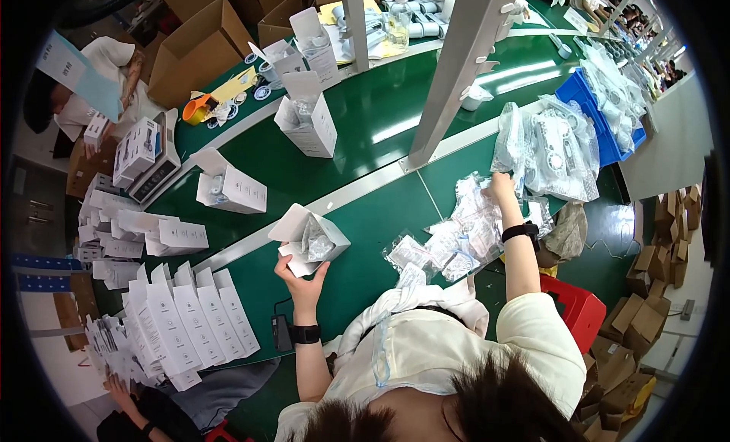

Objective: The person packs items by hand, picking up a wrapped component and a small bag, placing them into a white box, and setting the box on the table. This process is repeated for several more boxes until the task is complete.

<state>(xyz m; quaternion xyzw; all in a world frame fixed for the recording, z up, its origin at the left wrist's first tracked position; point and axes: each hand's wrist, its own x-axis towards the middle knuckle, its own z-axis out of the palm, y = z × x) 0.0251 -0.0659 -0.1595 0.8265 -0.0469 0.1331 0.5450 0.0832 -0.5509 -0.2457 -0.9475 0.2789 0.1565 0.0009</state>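
My left hand [303, 284] grips an open white carton [332, 242] from its near side, thumb and fingers around it. The carton's flaps stand open, and a clear plastic-wrapped item [315, 243] shows inside. Out to the right, my right hand [500, 188] is closed at the far edge of a spread of small clear packets [465, 233]. What its fingers pinch is too small to make out. Just beyond that hand lies a heap of larger clear bags [559, 149] with pale parts inside.
Folded white cartons [182, 320] stand in a row at left. More open cartons [308, 126] sit on the green belt. A metal post [464, 77] rises mid-bench. At far right is a blue bin [597, 115]. Another person [99, 92] works at far left.
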